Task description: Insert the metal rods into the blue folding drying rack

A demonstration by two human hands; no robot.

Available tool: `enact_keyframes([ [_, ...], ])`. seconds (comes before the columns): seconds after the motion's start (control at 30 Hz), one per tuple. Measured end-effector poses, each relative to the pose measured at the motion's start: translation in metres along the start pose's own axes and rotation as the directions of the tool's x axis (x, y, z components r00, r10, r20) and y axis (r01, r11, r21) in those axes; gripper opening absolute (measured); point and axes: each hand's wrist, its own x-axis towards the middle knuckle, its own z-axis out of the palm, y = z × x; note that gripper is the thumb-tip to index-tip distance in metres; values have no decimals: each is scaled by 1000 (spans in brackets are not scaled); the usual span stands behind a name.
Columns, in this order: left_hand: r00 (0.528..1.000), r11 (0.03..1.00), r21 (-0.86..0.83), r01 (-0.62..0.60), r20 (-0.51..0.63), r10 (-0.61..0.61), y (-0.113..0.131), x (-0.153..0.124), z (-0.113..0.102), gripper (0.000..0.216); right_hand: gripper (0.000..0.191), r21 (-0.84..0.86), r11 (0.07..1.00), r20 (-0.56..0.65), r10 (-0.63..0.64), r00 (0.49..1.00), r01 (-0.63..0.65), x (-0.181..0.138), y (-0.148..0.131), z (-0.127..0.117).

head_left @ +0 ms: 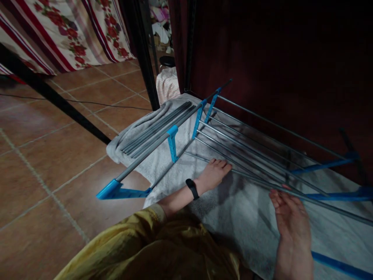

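Observation:
A rack of thin grey metal rods point(244, 144) joined by blue plastic brackets point(172, 144) lies across a grey blanket point(227, 210). My left hand point(214, 174), with a black band on its wrist, has its fingers closed over a thin metal rod along the near side of the rack. Farther right, my right hand point(293, 214) is raised with its fingertips at the rods; its fingers are bent against the near rod, partly in shadow. Several loose metal rods point(157, 128) lie side by side on the blanket, left of the rack's long tube point(145, 155).
Dark metal posts point(142, 54) rise at the left, beyond the blanket's edge. A dark reddish panel point(276, 58) stands behind the rack. Tiled floor point(37, 167) with a thin cable point(107, 104) lies left, below a flowered curtain point(72, 31).

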Motion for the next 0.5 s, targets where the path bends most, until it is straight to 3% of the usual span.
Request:
enact_keyframes([
  [0.13,1000,994,111,-16,0,16,-7,-5,9,33,38,38,999,16,-18,1000,18,3,5,-8],
  [0.5,997,986,167,-17,82,3,-34,-11,27,36,16,135,988,-158,98,983,-77,31,56,-40],
])
